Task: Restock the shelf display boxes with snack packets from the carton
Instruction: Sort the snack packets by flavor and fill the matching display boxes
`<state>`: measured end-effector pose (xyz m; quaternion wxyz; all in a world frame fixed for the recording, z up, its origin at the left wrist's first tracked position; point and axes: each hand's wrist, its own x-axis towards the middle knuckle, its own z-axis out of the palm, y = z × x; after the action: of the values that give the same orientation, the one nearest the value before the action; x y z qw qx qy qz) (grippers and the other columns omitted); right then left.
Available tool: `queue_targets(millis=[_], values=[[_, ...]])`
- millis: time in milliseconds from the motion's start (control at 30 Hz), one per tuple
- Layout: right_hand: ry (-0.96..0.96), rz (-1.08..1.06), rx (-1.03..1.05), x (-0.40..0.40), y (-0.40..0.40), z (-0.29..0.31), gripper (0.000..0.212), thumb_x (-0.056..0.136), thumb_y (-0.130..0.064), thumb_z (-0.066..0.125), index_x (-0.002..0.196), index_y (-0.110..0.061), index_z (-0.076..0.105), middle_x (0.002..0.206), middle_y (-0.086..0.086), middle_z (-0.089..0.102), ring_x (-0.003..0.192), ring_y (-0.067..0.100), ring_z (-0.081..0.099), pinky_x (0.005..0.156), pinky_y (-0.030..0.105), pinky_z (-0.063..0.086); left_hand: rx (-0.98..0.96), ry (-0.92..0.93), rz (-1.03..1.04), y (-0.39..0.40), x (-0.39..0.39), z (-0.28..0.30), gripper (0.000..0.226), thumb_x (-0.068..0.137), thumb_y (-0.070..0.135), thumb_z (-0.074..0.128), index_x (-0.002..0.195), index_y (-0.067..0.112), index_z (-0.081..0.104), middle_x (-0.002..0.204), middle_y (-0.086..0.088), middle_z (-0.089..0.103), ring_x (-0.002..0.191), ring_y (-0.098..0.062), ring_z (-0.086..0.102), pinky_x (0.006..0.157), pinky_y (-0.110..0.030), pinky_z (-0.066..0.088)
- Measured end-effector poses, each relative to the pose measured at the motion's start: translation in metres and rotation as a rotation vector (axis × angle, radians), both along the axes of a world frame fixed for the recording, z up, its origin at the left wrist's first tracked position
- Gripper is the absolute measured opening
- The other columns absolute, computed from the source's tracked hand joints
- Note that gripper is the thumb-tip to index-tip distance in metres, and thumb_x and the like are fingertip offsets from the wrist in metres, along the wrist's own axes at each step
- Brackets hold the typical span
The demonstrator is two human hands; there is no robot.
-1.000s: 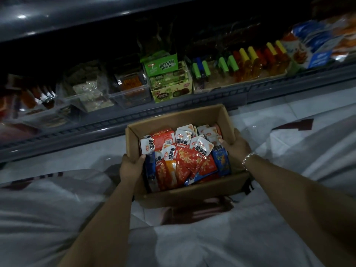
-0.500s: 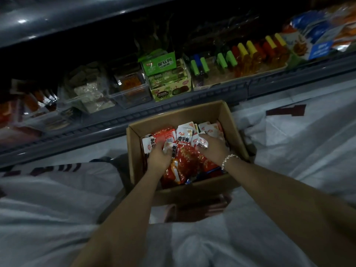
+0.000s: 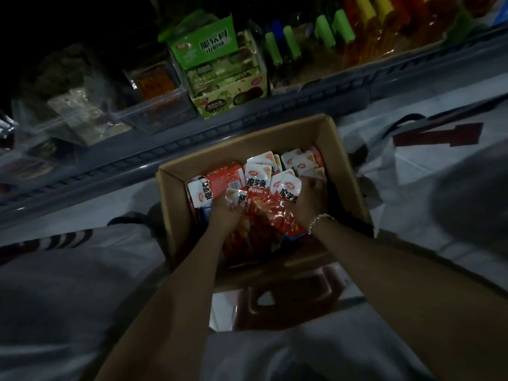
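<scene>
A long grey shelf (image 3: 247, 125) runs across the top, carrying clear plastic display boxes (image 3: 162, 105) and a green display box (image 3: 220, 75) of wrapped snacks. Just below it, an open cardboard carton (image 3: 346, 171) sits on a red stool (image 3: 288, 301). The carton is filled with red and white snack packets (image 3: 258, 185). Both hands are inside it: the left hand (image 3: 224, 213) curls its fingers around packets, and the right hand (image 3: 309, 200) grips another bunch.
</scene>
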<state>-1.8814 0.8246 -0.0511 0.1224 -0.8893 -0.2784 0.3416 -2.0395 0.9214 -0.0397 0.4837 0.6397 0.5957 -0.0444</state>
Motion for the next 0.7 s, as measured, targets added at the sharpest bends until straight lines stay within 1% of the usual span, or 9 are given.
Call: queue_targets(millis=[67,133,267,333,433,467,533,633,700], values=[[0.053,-0.031,0.02,0.003,0.004,-0.005,0.076,0.081,-0.026,0.072,0.143,-0.016,0.028,0.145,0.016,0.033,0.133,0.033,0.034,0.105,0.046,0.037,0.004,0.006,0.031,0.001,0.001,-0.006,0.047,0.094,0.019,0.059,0.136,0.008,0.044,0.127,-0.005,0.052,0.112,-0.017,0.049,0.087,-0.024,0.037],[0.176,-0.093,0.061,0.002,0.01,-0.008,0.076,0.08,-0.021,0.073,0.141,-0.013,0.028,0.135,0.012,0.047,0.123,0.031,0.048,0.097,0.04,0.043,0.02,0.009,0.05,0.005,0.001,-0.011,0.047,0.091,0.022,0.063,0.133,0.008,0.048,0.125,-0.009,0.057,0.112,-0.024,0.055,0.088,-0.03,0.046],[0.291,-0.178,0.089,-0.005,0.017,-0.011,0.08,0.071,-0.018,0.081,0.137,-0.009,0.036,0.13,0.01,0.053,0.119,0.028,0.052,0.095,0.038,0.048,-0.043,0.001,0.171,0.01,0.004,-0.012,0.048,0.09,0.025,0.065,0.133,0.009,0.049,0.126,-0.011,0.059,0.111,-0.027,0.057,0.095,-0.043,0.05],[0.318,-0.184,0.112,-0.008,0.018,-0.011,0.078,0.065,-0.025,0.084,0.13,-0.011,0.044,0.125,0.008,0.057,0.115,0.025,0.056,0.092,0.038,0.05,-0.055,-0.017,0.217,0.01,0.004,-0.014,0.047,0.091,0.021,0.064,0.133,0.007,0.048,0.122,-0.009,0.059,0.108,-0.026,0.058,0.092,-0.037,0.05],[0.342,-0.115,0.158,-0.011,0.02,-0.019,0.085,0.054,-0.046,0.084,0.127,-0.017,0.05,0.122,0.005,0.057,0.108,0.022,0.058,0.088,0.042,0.053,-0.089,-0.087,0.26,0.007,0.004,-0.013,0.03,0.094,0.014,0.059,0.123,0.01,0.052,0.092,0.005,0.056,0.084,-0.014,0.057,0.069,-0.024,0.048],[0.338,-0.095,0.148,-0.012,0.021,-0.019,0.082,0.058,-0.042,0.085,0.127,-0.015,0.049,0.123,0.006,0.054,0.108,0.022,0.056,0.088,0.042,0.053,-0.083,-0.104,0.244,0.006,0.004,-0.012,0.021,0.094,0.013,0.059,0.114,0.011,0.053,0.087,0.007,0.055,0.081,-0.012,0.057,0.07,-0.025,0.048],[0.339,-0.095,0.152,-0.015,0.024,-0.016,0.074,0.066,-0.027,0.084,0.128,-0.012,0.047,0.125,0.009,0.051,0.11,0.024,0.055,0.087,0.039,0.053,-0.052,-0.126,0.183,0.003,0.007,-0.013,0.023,0.093,0.007,0.057,0.116,0.006,0.057,0.086,0.008,0.055,0.082,-0.011,0.056,0.079,-0.026,0.046],[0.353,-0.104,0.191,-0.015,0.023,-0.019,0.068,0.069,-0.016,0.082,0.128,-0.009,0.048,0.121,0.009,0.06,0.11,0.023,0.059,0.083,0.029,0.052,-0.084,-0.179,0.137,0.001,0.01,-0.014,0.02,0.093,-0.001,0.051,0.11,0.007,0.057,0.082,0.006,0.056,0.079,-0.008,0.052,0.075,-0.02,0.041],[0.377,-0.081,0.191,-0.016,0.023,-0.017,0.065,0.071,-0.011,0.08,0.127,-0.007,0.047,0.119,0.007,0.06,0.109,0.021,0.058,0.079,0.025,0.048,-0.117,-0.201,0.11,0.001,0.011,-0.014,0.017,0.094,0.004,0.054,0.109,0.008,0.058,0.094,0.002,0.062,0.093,-0.014,0.057,0.081,-0.021,0.042]])
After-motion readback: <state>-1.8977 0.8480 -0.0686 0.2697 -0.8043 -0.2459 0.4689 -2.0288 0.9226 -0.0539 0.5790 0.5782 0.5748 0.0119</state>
